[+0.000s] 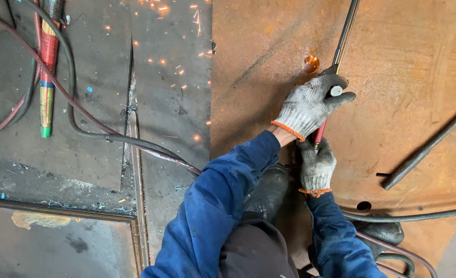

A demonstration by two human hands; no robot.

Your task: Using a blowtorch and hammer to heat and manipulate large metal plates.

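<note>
Both my hands wear grey knit gloves with orange cuffs, and my sleeves are blue. My left hand (310, 105) grips the upper part of a long cutting torch (344, 36), whose metal tube runs up and out of the top edge. My right hand (316, 167) is closed around the torch's red handle lower down. Both hands rest over a rusty steel plate (392, 103). A glowing orange hole (311, 64) sits in the plate just left of the torch tube. Sparks (179, 62) scatter to the upper left over the grey floor plates.
Dark hoses (83, 128) snake across the grey floor plates at left, beside a colourful wrapped bundle (46, 77). A steel bar (428, 146) lies diagonally on the rusty plate at right. Another small hole (364, 206) and more hoses (418, 216) are at lower right. My dark boot (269, 190) rests between my arms.
</note>
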